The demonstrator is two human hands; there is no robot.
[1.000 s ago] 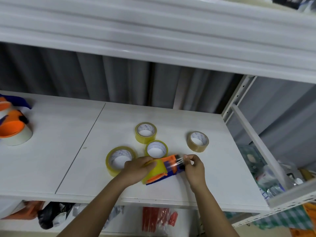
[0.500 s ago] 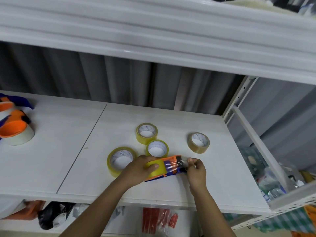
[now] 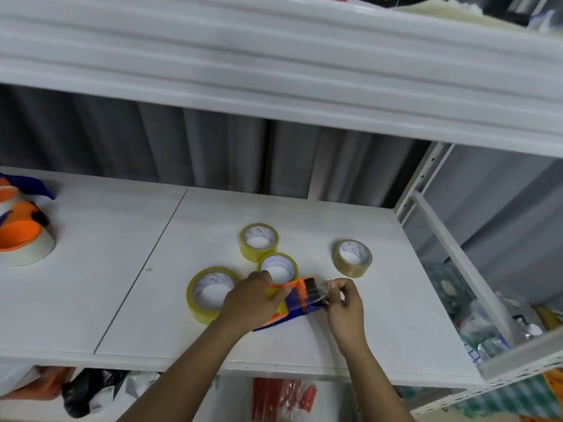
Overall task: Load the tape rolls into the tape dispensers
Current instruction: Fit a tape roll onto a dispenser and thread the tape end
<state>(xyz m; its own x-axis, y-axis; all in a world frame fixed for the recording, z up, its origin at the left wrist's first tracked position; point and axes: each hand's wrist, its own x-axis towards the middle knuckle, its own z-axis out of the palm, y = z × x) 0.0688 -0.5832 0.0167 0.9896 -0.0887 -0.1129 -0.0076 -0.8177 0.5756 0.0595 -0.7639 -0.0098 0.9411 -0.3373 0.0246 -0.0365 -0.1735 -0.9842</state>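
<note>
An orange and blue tape dispenser (image 3: 297, 303) with a yellow roll in it lies on the white shelf (image 3: 122, 300). My left hand (image 3: 251, 300) grips its body and the roll. My right hand (image 3: 345, 303) pinches the clear tape end pulled out at the dispenser's front. Three yellow rolls lie flat nearby: a large yellow roll (image 3: 210, 292) left of my left hand, a yellow roll (image 3: 278, 266) just behind the dispenser, and a far yellow roll (image 3: 259, 240). A brown roll (image 3: 352, 257) lies to the right.
Orange and blue dispensers (image 3: 18, 233) with a pale roll sit at the shelf's far left. An upper shelf (image 3: 274, 86) overhangs. A white rack post (image 3: 423, 178) and rail bound the right side, with bagged items beyond and below.
The dispenser has tilted a little and my right hand has drawn the tape end slightly further out to the right. The loose rolls have not moved.
</note>
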